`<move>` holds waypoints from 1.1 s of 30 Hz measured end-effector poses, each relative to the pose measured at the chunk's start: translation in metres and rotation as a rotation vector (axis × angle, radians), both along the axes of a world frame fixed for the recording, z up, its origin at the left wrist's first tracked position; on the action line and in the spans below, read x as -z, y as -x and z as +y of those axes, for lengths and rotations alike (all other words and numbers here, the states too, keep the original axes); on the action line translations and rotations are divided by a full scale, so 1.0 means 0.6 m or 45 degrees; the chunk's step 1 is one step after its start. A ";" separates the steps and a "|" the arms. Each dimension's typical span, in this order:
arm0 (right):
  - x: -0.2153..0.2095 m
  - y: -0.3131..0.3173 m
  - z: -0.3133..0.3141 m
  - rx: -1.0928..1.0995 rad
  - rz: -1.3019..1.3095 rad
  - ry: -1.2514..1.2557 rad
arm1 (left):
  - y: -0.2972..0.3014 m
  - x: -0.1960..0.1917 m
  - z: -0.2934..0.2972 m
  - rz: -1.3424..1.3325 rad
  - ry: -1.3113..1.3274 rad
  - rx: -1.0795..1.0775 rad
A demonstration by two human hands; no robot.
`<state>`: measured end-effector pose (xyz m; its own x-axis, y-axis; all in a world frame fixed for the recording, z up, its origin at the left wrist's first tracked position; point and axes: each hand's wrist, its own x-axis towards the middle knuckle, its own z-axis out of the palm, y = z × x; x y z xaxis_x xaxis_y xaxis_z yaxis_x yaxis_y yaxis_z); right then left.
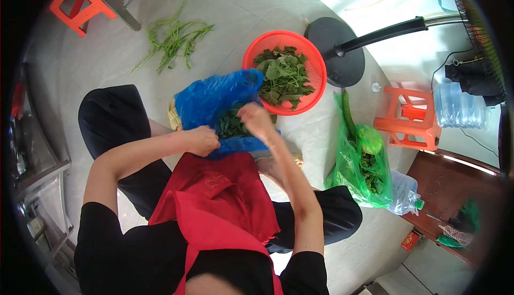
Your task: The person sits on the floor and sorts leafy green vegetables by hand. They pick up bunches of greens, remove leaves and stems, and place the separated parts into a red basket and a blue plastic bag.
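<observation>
Head view: dark-green leaves (231, 126) lie in a crinkled blue plastic bag (201, 102), 12 o'clock from the red cloth apron (214, 188). Left hand (203, 141) curls its fingers, right hand (256, 120) blurs; grips untellable. Probably light, soft, bruisable: pinch stems.

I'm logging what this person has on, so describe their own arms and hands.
The left short sleeve and right short sleeve are black, with no marking that I can make out. Below them, the left forearm and right forearm are bare. The left hand and right hand wear no gloves. No watch or bracelet shows, though the right hand is blurred.
</observation>
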<state>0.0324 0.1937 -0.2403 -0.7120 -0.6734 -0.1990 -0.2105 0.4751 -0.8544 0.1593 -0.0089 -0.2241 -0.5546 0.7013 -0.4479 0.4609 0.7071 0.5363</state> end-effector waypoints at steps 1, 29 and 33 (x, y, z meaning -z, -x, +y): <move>0.044 -0.036 0.009 -0.142 0.164 -0.087 | -0.002 -0.010 -0.004 -0.133 -0.002 -0.036; 0.157 -0.091 0.086 -0.093 1.109 -0.808 | 0.052 0.081 -0.092 0.457 0.681 -0.345; 0.154 -0.072 0.093 0.035 0.266 -0.703 | 0.053 0.097 -0.092 0.368 0.727 -0.349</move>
<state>0.0757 0.2494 -0.3327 -0.7893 -0.4910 -0.3686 -0.3291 0.8452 -0.4211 0.1277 -0.0641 -0.2825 -0.8307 0.2174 -0.5125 0.2938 0.9532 -0.0719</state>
